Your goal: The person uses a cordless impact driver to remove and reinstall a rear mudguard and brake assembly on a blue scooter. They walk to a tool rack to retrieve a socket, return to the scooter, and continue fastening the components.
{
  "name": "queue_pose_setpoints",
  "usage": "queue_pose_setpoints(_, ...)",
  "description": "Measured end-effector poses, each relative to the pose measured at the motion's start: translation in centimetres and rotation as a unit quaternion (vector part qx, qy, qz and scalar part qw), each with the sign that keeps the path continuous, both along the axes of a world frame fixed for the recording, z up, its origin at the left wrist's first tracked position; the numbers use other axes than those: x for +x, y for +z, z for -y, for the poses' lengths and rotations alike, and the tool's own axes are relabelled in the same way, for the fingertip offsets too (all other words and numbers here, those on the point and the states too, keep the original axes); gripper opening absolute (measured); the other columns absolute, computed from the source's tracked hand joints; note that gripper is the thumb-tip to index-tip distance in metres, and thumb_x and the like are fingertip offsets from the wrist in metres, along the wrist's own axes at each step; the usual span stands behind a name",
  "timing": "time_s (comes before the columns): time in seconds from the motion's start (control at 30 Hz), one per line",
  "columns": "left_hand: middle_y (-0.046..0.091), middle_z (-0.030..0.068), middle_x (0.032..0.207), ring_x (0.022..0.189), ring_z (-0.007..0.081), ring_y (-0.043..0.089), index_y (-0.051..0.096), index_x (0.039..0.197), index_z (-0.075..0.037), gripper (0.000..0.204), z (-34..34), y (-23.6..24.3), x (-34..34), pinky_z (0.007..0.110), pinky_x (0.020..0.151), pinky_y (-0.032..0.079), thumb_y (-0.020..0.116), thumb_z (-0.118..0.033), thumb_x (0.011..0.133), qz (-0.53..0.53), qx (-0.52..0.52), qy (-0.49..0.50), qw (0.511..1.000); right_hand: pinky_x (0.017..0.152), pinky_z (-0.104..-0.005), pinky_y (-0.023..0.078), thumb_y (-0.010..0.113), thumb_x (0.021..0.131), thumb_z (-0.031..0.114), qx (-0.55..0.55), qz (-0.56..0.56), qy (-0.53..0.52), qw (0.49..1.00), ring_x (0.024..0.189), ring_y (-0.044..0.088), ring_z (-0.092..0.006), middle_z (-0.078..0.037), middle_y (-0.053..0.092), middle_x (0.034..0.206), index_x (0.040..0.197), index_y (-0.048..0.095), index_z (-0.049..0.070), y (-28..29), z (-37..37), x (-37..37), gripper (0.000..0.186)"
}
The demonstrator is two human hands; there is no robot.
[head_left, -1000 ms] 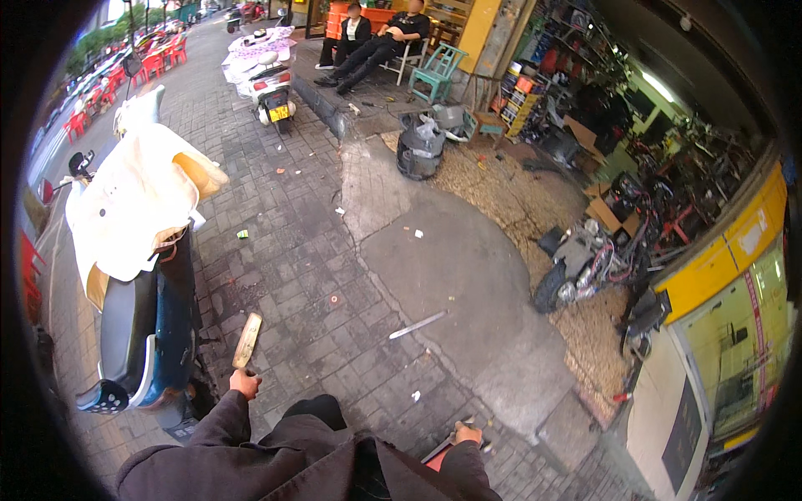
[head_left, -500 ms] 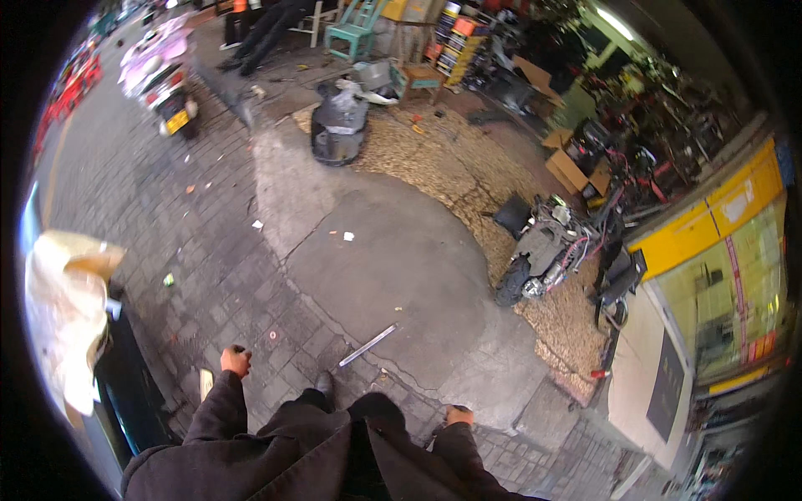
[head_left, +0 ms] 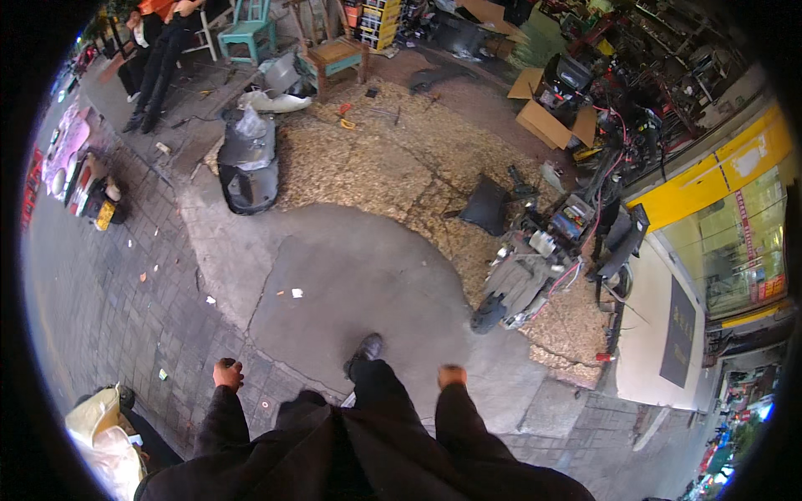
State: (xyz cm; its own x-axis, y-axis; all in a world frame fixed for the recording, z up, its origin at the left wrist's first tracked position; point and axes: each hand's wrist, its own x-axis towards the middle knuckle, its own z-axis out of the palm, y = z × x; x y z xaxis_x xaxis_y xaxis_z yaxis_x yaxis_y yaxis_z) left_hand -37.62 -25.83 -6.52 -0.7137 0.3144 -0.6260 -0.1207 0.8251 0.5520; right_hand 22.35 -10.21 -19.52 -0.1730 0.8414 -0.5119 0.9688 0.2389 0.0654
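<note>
My left hand (head_left: 227,374) hangs over the paving at the left, fingers curled closed. A small dark thing shows at its top, too small to name. My right hand (head_left: 452,376) is over the grey concrete and touches nothing that I can see; blur hides its fingers. Between the hands, my dark shoe (head_left: 364,351) is on the concrete. Ahead to the right lies a partly stripped motor scooter (head_left: 526,280) with a wheel, bare parts and a red cable. A black plastic shell (head_left: 249,163) with clear wrapping lies ahead to the left.
A black panel (head_left: 486,204) lies near the scooter. Behind are an open cardboard box (head_left: 551,121), a wooden chair (head_left: 330,54) and a green chair (head_left: 248,33). A seated person's legs (head_left: 159,75) show at the far left. A white board (head_left: 660,334) stands at the right.
I have moved forward, and the scooter and black shell are nearer. My foot has stepped onto the concrete. My right hand has swung forward; the clear strip on the ground is now mostly hidden by my legs.
</note>
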Motion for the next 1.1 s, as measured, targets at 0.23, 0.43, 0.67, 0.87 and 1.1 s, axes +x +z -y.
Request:
queue_pose_setpoints(0.23,0.062,0.0115,0.071,0.053,0.0203,0.062,0.060,0.100,0.003,0.027,-19.6,0.8,-1.5,0.035,0.042,0.048,0.062,-0.011,0.078,0.057,0.054,-0.007,0.997,0.077,-0.0424,0.051,0.066,0.080,0.034,0.129,-0.417,-0.347,0.830,0.084,0.067,-0.0319,-0.017,0.070,0.086,0.091,0.070,0.001,16.8,-37.0,-10.7,0.035)
queue_pose_setpoints(0.43,0.062,0.0130,0.072,0.053,0.0212,0.061,0.061,0.101,0.001,0.026,-39.2,-2.4,-3.8,0.036,0.042,0.049,0.063,-0.012,0.079,0.064,0.012,-0.001,0.998,0.082,-0.0452,0.051,0.067,0.080,0.037,0.142,-0.286,-0.364,0.875,0.096,0.065,-0.0336,-0.016,0.070,0.100,0.101,0.070,0.004,17.4,-51.3,-10.8,0.040)
queue_pose_setpoints(0.67,0.051,0.0041,0.064,0.047,0.0176,0.051,0.055,0.100,-0.006,0.019,-68.4,3.5,-7.5,0.032,0.038,0.037,0.059,-0.009,0.082,0.142,0.100,-0.038,0.984,0.088,-0.0435,0.051,0.057,0.077,0.047,0.033,-0.077,-0.554,0.828,0.101,0.064,-0.0354,-0.017,0.069,0.104,0.100,0.072,0.010,21.4,-53.5,-3.9,0.046)
queue_pose_setpoints(0.87,0.057,0.0113,0.063,0.046,0.0226,0.055,0.060,0.100,0.002,0.028,-89.9,4.8,-7.4,0.035,0.038,0.045,0.058,-0.016,0.078,0.102,0.133,-0.166,0.972,0.077,-0.0382,0.054,0.069,0.071,0.047,-0.004,-0.118,-0.651,0.750,0.087,0.069,-0.0283,-0.010,0.073,0.087,0.086,0.075,0.011,15.6,-62.6,0.8,0.040)
queue_pose_setpoints(1.1,0.055,0.0105,0.069,0.045,0.0198,0.050,0.058,0.105,-0.004,0.026,-108.1,7.1,-2.0,0.036,0.037,0.039,0.057,-0.009,0.080,0.039,0.088,-0.228,0.969,0.090,-0.0424,0.050,0.065,0.072,0.052,0.031,-0.082,-0.595,0.799,0.111,0.061,-0.0314,-0.012,0.067,0.115,0.104,0.071,0.009,15.8,-86.1,2.5,0.055)
